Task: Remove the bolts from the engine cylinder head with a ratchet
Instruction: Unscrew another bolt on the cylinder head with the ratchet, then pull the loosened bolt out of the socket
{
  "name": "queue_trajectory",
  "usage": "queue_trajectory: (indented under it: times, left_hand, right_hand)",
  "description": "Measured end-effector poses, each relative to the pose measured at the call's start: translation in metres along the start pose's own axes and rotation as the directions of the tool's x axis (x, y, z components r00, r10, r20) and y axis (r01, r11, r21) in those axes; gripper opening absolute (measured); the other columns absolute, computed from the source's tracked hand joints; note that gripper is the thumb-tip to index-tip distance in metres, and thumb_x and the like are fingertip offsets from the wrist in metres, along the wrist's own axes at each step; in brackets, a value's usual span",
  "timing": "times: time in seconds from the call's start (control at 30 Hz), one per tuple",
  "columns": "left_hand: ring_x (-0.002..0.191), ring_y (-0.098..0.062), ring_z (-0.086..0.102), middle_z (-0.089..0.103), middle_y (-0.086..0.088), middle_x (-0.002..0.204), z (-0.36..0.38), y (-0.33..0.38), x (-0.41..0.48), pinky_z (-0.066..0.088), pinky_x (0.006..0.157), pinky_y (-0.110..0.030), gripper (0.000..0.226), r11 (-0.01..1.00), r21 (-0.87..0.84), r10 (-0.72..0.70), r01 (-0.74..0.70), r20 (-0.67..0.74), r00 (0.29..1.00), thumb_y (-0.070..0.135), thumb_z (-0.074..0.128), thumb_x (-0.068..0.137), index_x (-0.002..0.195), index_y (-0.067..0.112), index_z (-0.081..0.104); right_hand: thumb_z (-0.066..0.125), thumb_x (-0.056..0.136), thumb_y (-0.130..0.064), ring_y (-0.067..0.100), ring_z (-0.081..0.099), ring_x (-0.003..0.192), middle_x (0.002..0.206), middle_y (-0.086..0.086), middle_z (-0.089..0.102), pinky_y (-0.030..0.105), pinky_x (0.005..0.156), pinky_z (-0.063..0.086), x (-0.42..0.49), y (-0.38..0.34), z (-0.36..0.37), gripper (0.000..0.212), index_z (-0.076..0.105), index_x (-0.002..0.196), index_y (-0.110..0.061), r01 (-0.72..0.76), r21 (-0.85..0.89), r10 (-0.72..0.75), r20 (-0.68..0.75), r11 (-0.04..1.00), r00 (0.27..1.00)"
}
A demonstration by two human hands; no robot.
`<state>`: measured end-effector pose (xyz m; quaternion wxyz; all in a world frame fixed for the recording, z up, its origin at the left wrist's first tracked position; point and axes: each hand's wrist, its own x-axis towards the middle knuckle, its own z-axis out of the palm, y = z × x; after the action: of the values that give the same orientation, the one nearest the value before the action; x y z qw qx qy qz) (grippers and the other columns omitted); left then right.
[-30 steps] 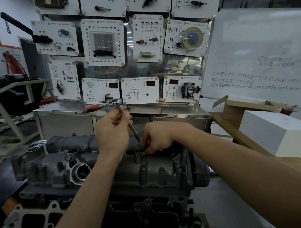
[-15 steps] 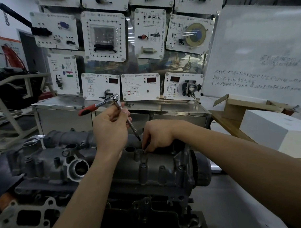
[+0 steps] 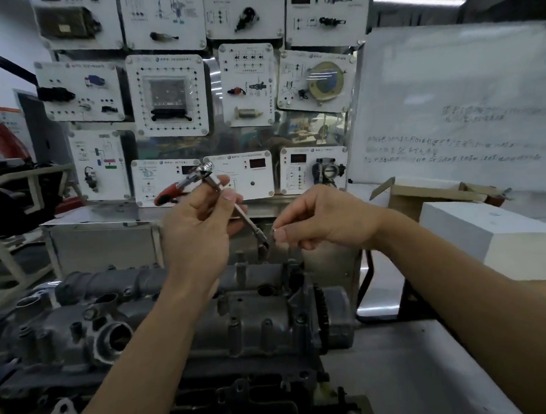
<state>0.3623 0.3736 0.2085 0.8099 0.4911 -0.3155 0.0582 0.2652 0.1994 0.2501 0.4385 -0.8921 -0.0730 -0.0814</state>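
Note:
The grey engine cylinder head (image 3: 183,321) lies across the lower middle of the head view. My left hand (image 3: 195,237) is raised above it and grips the extension bar of a ratchet (image 3: 202,175) with a red handle; the bar slants down to the right and ends in a dark socket (image 3: 262,239). My right hand (image 3: 321,220) hovers just right of the socket, above the head, with thumb and fingers pinched on a small bolt (image 3: 275,230) whose end barely shows.
A panel of white training boards (image 3: 169,96) stands behind the engine on a steel cabinet (image 3: 96,237). A whiteboard (image 3: 454,107), a cardboard box (image 3: 426,192) and a white box (image 3: 489,239) sit at the right. A metal frame (image 3: 14,197) is at far left.
Both hands have lifted up off the cylinder head. The right hand left the bolt hole with a bolt pinched in its fingers, and the ratchet's socket rose with the left hand.

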Motion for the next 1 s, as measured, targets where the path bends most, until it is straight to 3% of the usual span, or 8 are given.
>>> queue_trajectory:
  times: [0.13,0.27,0.37,0.47,0.63,0.77,0.87,1.0]
  left_hand:
    - [0.083,-0.012,0.074,0.074,0.004,0.081,0.062,0.017,-0.026,0.06,0.071,-0.024,0.016,0.991,-0.132,0.042,-0.024,0.138,0.99,0.013,0.06,0.097,0.103,0.023,0.071]
    - [0.082,-0.013,0.074,0.075,0.005,0.082,0.133,0.008,-0.073,0.06,0.071,-0.025,0.02,0.981,-0.191,0.024,0.043,0.332,0.943,0.012,0.059,0.098,0.1,0.027,0.072]
    - [0.08,-0.012,0.075,0.076,0.005,0.081,0.185,-0.017,-0.115,0.059,0.067,-0.021,0.023,0.971,-0.177,-0.07,0.162,0.438,0.896,0.008,0.058,0.099,0.099,0.027,0.072]
    - [0.078,-0.011,0.074,0.075,0.003,0.08,0.225,-0.05,-0.159,0.059,0.067,-0.022,0.023,0.94,-0.142,-0.195,0.309,0.52,0.831,0.006,0.059,0.098,0.101,0.024,0.073]
    - [0.083,-0.015,0.075,0.076,0.003,0.083,0.264,-0.097,-0.212,0.06,0.071,-0.024,0.019,0.888,-0.012,-0.358,0.461,0.61,0.707,0.007,0.061,0.097,0.109,0.017,0.073]
    - [0.085,-0.016,0.075,0.077,0.002,0.087,0.278,-0.117,-0.221,0.06,0.072,-0.023,0.022,0.898,0.062,-0.374,0.436,0.63,0.681,0.006,0.061,0.097,0.106,0.023,0.072]
    - [0.083,-0.015,0.075,0.076,0.002,0.086,0.28,-0.127,-0.216,0.061,0.072,-0.023,0.024,0.9,0.103,-0.392,0.424,0.617,0.682,0.004,0.06,0.097,0.103,0.024,0.072]
    - [0.085,-0.013,0.075,0.076,0.002,0.087,0.27,-0.137,-0.208,0.06,0.069,-0.021,0.023,0.898,0.126,-0.407,0.421,0.603,0.687,0.006,0.062,0.096,0.106,0.023,0.073]
  right_hand:
    - [0.069,0.091,-0.013,0.009,0.059,0.061,0.072,0.0,0.068,0.017,0.058,0.05,-0.095,0.019,-0.019,0.013,0.079,0.087,-0.021,0.053,0.205,-0.025,-0.137,0.977,0.99]
    - [0.071,0.086,-0.018,0.011,0.056,0.055,0.066,0.003,0.066,0.018,0.053,0.045,-0.206,0.056,-0.041,0.01,0.08,0.081,-0.018,-0.108,0.234,0.196,-0.394,0.966,0.898]
    - [0.073,0.089,-0.021,0.015,0.054,0.056,0.067,0.008,0.066,0.023,0.054,0.043,-0.286,0.091,-0.063,0.015,0.078,0.078,-0.012,-0.428,0.114,0.414,-0.559,0.897,0.719]
    - [0.071,0.093,-0.024,0.005,0.054,0.048,0.058,-0.001,0.067,0.017,0.048,0.042,-0.36,0.135,-0.081,0.022,0.077,0.075,-0.012,-0.753,0.077,0.592,-0.672,0.654,0.445]
    - [0.074,0.089,-0.022,0.015,0.061,0.051,0.058,0.001,0.069,0.025,0.053,0.049,-0.431,0.203,-0.105,0.029,0.073,0.063,-0.008,-0.918,0.181,0.663,-0.741,0.353,0.109]
    - [0.07,0.092,-0.023,0.015,0.063,0.067,0.081,0.004,0.077,0.023,0.055,0.047,-0.426,0.226,-0.133,0.022,0.08,0.082,-0.006,-0.974,0.018,0.686,-0.713,0.228,0.147]
    - [0.064,0.096,-0.029,0.022,0.067,0.094,0.105,0.011,0.074,0.03,0.078,0.054,-0.408,0.235,-0.148,0.03,0.076,0.107,-0.003,-0.983,-0.134,0.716,-0.673,0.127,0.184]
    - [0.068,0.093,-0.026,0.028,0.069,0.098,0.105,0.015,0.072,0.039,0.086,0.058,-0.396,0.25,-0.153,0.034,0.068,0.116,-0.002,-0.978,-0.196,0.753,-0.632,0.071,0.182]
